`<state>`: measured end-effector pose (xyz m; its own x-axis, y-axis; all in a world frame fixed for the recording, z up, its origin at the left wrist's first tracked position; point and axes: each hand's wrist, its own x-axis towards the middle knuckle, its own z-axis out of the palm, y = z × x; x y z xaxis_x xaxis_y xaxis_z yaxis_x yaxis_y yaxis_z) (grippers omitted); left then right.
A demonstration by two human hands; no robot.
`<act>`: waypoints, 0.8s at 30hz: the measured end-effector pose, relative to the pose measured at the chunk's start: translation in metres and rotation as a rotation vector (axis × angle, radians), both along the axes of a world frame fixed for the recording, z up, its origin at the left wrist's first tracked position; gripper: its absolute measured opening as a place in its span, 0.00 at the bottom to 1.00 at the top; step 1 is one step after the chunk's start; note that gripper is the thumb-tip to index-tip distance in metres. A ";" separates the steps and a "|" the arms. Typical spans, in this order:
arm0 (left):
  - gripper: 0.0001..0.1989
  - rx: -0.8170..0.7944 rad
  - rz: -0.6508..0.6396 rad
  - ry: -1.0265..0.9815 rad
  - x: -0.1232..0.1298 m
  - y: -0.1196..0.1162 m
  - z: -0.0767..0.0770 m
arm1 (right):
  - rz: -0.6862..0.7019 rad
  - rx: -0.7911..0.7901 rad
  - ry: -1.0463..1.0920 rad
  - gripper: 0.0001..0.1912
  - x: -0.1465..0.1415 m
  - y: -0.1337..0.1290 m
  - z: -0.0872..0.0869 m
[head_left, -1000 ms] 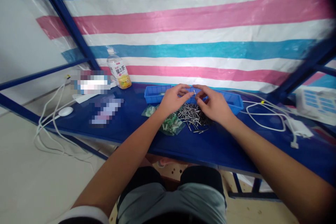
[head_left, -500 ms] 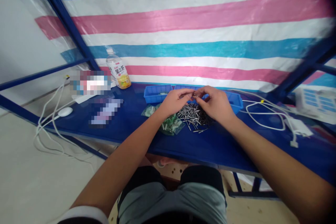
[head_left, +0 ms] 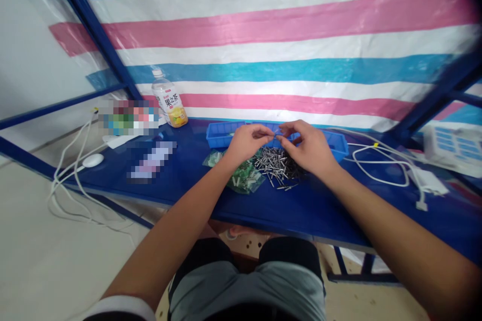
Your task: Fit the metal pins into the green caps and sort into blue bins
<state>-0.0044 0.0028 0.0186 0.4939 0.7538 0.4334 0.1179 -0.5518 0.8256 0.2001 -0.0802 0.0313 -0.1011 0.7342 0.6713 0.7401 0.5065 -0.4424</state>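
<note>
My left hand (head_left: 249, 144) and my right hand (head_left: 307, 148) meet fingertip to fingertip above a pile of small shiny metal pins (head_left: 274, 166). Thumb and forefinger of each hand are pinched close together around something tiny and dark, too small to name. The other fingers of the right hand are loosely bent. Darker small parts (head_left: 295, 166) lie at the pile's right side, partly under the right hand. Below the left hand, a green clear plastic bag (head_left: 246, 180) with small pieces rests against the pins.
Blue plastic bins (head_left: 220, 141) stand behind the hands. A drink bottle (head_left: 171, 103) is at the back left, near a white computer mouse (head_left: 93, 160). White cables (head_left: 384, 160) and a charger (head_left: 429, 182) lie on the right of the blue table (head_left: 259, 205).
The pinched fingertips have shifted slightly left, and the right hand's forefinger has lifted and opened a little. The pile, bag and bins have stayed where they were.
</note>
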 end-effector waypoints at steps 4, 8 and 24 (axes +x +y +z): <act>0.07 -0.022 -0.017 -0.026 0.003 -0.001 -0.002 | 0.015 0.001 -0.055 0.08 0.003 0.002 0.000; 0.13 -0.041 -0.020 -0.024 0.001 -0.004 0.000 | 0.015 -0.084 -0.058 0.06 0.003 0.003 -0.004; 0.16 0.003 -0.083 0.093 0.001 -0.013 0.004 | -0.054 -0.051 -0.024 0.10 0.001 -0.001 0.001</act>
<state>-0.0031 -0.0104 0.0229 0.5928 0.7074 0.3849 0.1471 -0.5651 0.8118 0.2009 -0.0811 0.0319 -0.0761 0.7721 0.6310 0.7768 0.4427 -0.4479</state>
